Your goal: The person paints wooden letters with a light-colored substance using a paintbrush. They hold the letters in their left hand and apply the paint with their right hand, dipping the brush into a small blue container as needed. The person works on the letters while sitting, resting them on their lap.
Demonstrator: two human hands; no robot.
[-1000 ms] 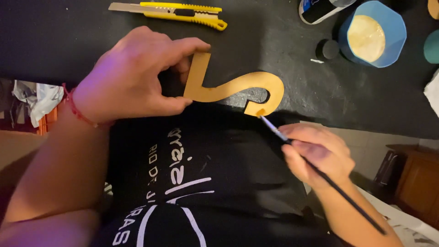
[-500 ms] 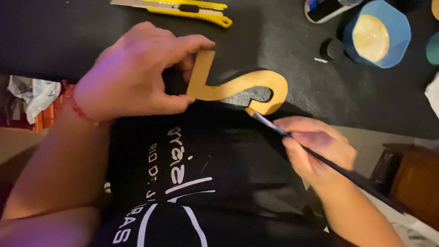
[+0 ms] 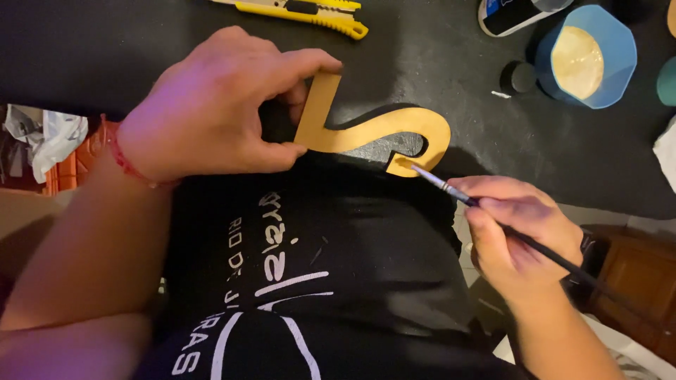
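Left hand (image 3: 211,105) is gripping the gold letter (image 3: 373,130) steady; right hand (image 3: 517,232) is gripping the brush (image 3: 486,211), tip touching the lower end; light strokes likely serve best

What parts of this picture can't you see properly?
- Head view: part of the gold curvy shape is hidden under the left hand.
- The yellow utility knife is cut off by the top edge.
- The paintbrush handle runs under the right hand; its far end fades into the dark corner.
- The teal container is cut off by the right edge.
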